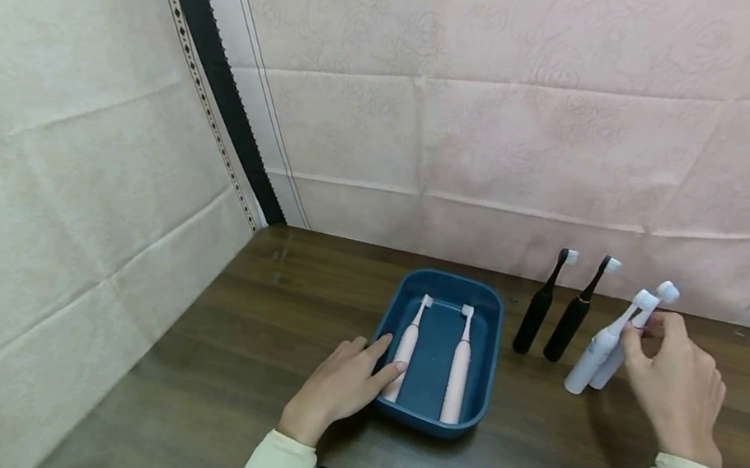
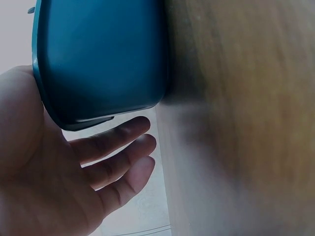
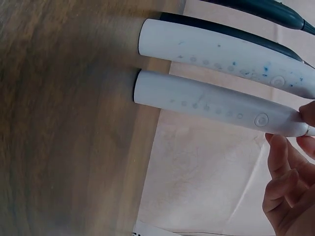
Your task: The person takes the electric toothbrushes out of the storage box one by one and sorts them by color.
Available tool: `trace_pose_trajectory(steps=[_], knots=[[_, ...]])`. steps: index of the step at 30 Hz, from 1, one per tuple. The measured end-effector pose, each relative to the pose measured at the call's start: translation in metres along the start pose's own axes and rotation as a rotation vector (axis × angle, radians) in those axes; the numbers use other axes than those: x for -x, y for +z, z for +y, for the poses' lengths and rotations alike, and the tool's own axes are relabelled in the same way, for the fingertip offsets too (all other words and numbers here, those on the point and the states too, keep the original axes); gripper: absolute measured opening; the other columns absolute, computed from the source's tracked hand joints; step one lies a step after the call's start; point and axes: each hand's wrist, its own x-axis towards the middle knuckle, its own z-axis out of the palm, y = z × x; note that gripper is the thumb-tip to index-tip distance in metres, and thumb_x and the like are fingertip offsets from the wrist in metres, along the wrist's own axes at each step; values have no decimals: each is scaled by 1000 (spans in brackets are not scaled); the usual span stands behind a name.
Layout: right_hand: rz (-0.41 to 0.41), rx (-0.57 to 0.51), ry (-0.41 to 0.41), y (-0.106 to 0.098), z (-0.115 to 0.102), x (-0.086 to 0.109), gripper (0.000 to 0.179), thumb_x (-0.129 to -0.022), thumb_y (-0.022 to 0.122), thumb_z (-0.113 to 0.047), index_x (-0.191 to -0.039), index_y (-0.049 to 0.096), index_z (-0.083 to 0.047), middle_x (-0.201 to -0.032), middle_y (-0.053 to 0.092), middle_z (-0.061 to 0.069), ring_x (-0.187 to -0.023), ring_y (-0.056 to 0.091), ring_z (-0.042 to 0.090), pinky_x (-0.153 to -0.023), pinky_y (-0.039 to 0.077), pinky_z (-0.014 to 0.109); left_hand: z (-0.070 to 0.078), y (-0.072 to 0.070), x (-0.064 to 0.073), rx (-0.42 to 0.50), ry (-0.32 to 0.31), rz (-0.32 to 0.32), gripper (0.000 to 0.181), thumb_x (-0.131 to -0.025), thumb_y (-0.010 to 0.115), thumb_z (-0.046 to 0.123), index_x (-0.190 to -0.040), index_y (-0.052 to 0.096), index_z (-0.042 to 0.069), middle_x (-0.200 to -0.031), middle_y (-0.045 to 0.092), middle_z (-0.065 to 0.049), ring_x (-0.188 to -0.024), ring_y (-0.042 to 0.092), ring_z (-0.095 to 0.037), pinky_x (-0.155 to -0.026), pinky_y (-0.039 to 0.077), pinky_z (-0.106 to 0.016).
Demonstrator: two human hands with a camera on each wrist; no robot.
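At the near left corner of a blue bin [image 1: 487, 388], my left hand [image 1: 340, 387] grips the rim, thumb across it; in the left wrist view several fingers [image 2: 115, 162] extend below the bin's wall [image 2: 103, 59]. Two pale pink electric toothbrushes [image 1: 457, 378] lie inside, one partly behind the thumb. My right hand [image 1: 683, 385] pinches the rightmost white electric toothbrush [image 3: 211, 103] near its neck, held upright. Whether its base touches the table cannot be told. Just left of it stands a second white electric toothbrush [image 1: 593, 356], close beside it.
Two black electric toothbrushes [image 1: 565, 330] stand upright between the bin and the white ones. The brown wooden table [image 1: 229, 376] ends at a pale patterned cloth [image 1: 512, 141] hanging behind. Another cloth [image 1: 48, 210] borders the left side.
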Motion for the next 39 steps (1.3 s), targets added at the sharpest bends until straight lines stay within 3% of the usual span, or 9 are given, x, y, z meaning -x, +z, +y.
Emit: trace_pose_trajectory(steps=[8, 16, 21, 29, 39], knots=[[1, 8, -3, -2, 0, 3, 34, -97, 62, -27, -115, 60, 2, -98, 69, 27, -52, 48, 31, -44, 29, 38, 0, 0, 0, 2, -8, -2, 63, -105, 50, 50, -154, 45, 13, -147, 49, -22, -126, 50, -37, -103, 44, -59], [-16, 19, 15, -3, 0, 6, 36, -97, 63, -29, -118, 60, 1, -97, 68, 30, -57, 55, 42, -44, 32, 43, 0, 0, 0, -9, -1, 1, 62, -105, 50, 49, -154, 45, 12, -146, 50, -22, -128, 50, -37, -104, 43, -57], [-54, 20, 19, -4, 0, 8, 40, -98, 62, -30, -121, 58, 3, -101, 68, 32, -57, 53, 38, -45, 33, 41, 0, 0, 1, -10, 4, -2, 63, -105, 50, 50, -154, 45, 11, -146, 51, -22, -127, 50, -36, -104, 44, -57], [-149, 28, 27, -9, 2, 10, 47, -99, 63, -35, -127, 55, 1, -117, 67, 27, -74, 61, 46, -50, 37, 44, 0, -1, 0, -9, 14, -3, 64, -105, 48, 51, -154, 45, 10, -147, 49, -22, -130, 49, -37, -105, 43, -57], [-161, 29, 43, -27, -2, 21, 49, -99, 64, -37, -129, 55, 0, -120, 68, 24, -86, 63, 47, -55, 40, 46, 0, -1, 1, 6, 7, -8, 65, -105, 48, 52, -155, 44, 11, -149, 47, -23, -134, 46, -40, -106, 41, -60]])
